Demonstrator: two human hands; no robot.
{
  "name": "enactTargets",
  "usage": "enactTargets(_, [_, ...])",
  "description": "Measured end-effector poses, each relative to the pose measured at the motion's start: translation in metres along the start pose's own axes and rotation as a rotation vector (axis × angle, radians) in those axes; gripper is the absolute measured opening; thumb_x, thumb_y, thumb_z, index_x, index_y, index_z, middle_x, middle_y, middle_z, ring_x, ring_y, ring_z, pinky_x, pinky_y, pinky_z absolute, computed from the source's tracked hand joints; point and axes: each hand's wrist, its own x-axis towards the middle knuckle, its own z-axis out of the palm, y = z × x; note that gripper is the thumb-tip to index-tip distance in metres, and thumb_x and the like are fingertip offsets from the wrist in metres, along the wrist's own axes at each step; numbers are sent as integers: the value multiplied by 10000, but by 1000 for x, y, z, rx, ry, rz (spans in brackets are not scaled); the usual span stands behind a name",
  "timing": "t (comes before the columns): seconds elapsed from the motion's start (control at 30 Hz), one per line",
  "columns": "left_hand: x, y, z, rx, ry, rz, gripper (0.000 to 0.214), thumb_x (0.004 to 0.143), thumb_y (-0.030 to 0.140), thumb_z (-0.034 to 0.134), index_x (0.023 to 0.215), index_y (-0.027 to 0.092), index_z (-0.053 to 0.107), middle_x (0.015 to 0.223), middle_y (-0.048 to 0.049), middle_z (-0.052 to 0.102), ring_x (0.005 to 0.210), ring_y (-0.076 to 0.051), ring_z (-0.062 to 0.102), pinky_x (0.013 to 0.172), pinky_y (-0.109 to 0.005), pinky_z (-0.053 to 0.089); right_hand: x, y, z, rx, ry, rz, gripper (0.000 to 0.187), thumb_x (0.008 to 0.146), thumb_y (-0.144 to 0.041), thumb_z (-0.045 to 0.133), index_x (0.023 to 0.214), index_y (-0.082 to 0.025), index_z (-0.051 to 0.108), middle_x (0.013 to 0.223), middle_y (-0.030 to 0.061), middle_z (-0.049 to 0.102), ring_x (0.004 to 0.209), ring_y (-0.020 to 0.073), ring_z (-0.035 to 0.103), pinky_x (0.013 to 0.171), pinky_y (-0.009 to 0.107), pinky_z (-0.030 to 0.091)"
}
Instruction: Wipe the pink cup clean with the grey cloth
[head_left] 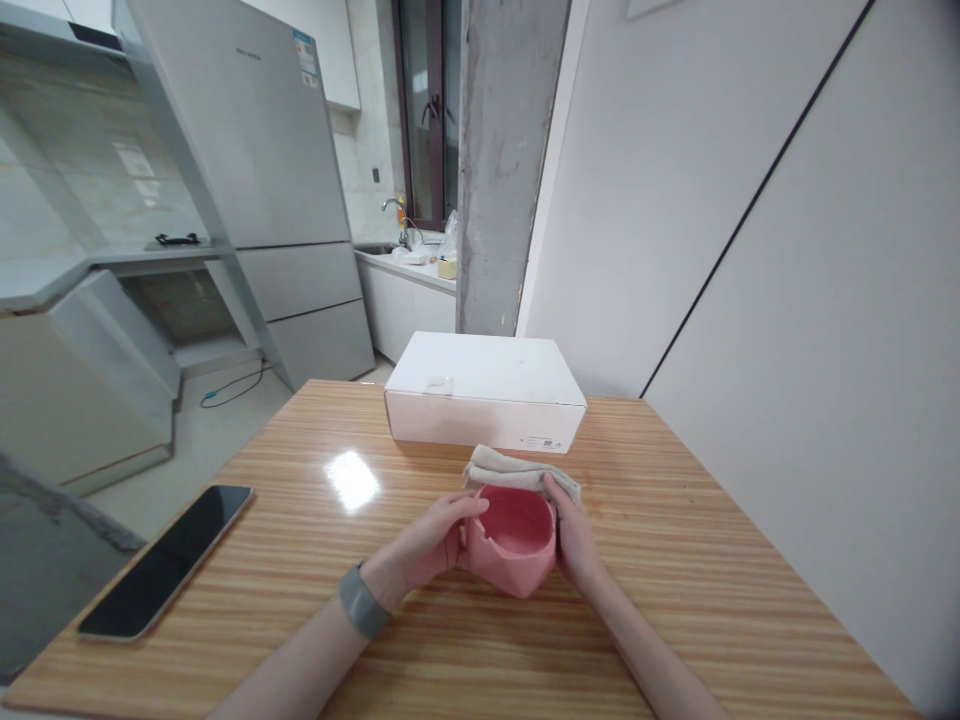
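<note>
A pink faceted mug point(514, 540) stands on the wooden table point(315, 590) in front of me. My left hand point(431, 545) is wrapped round its left side, thumb on the rim. My right hand point(574, 535) presses against its right side, fingers closed along the wall. A folded beige cloth point(510, 468) lies just behind the mug, touching the fingertips of my right hand. A grey band sits on my left wrist.
A white flat box point(487, 390) lies behind the cloth near the table's far edge. A black phone point(169, 560) rests face up at the table's left edge. A white wall runs along the right. A fridge and kitchen counter stand beyond.
</note>
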Motion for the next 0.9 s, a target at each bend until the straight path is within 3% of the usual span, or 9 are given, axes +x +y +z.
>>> enactTargets(0.07, [2,0,-1,-3,60,23,308,729,353,774,905,116,685,718,-37,674,584,-137,602,542,-260,525,2,3,0,59,-37,63,325,792,-550,672,932,-280,784,1004,50,787,1088,333,682,1047,511,474])
enactTargets(0.17, [6,0,-3,-20,161,86,305,689,377,801,796,138,645,585,23,600,471,-95,525,468,-219,480,5,7,1,55,15,24,340,788,-539,689,989,-277,769,1116,35,759,1197,315,620,1134,501,375])
enactTargets(0.27, [8,0,-1,-41,222,157,309,696,360,801,862,162,630,597,42,605,487,-87,548,497,-209,499,2,12,5,41,18,2,360,806,-527,679,1058,-279,748,1205,25,723,1264,287,571,1171,475,319])
enactTargets(0.4, [7,-3,4,-92,266,242,402,710,301,805,1034,178,600,733,-5,686,631,-136,652,635,-283,567,-6,15,11,13,96,-18,382,802,-525,679,1093,-283,732,1248,14,701,1307,263,531,1173,457,320])
enactTargets(0.57, [6,-4,7,-94,156,183,435,769,343,759,1142,206,580,1000,-59,722,774,-182,690,650,-314,579,-11,6,11,-45,228,-33,379,752,-538,714,1018,-273,760,1142,25,750,1223,277,595,1139,443,365])
enactTargets(0.67, [6,-2,5,-85,50,92,433,853,441,644,1186,165,623,1070,-99,716,862,-211,689,629,-280,563,-11,-3,9,-62,149,-64,355,778,-540,687,988,-267,772,1124,34,756,1199,287,610,1119,439,384])
enactTargets(0.77, [5,0,2,-34,33,53,432,875,461,608,1159,139,656,1042,-112,720,855,-206,680,643,-270,559,-8,-5,6,-59,84,-83,340,795,-541,667,960,-267,780,1108,38,762,1184,299,619,1099,447,401])
enactTargets(0.9, [0,3,-3,94,15,33,392,842,438,664,1129,171,661,908,-69,707,671,-154,649,604,-283,566,-2,-1,-1,-90,137,-110,323,768,-546,682,881,-262,790,991,45,788,1072,320,675,1011,482,483])
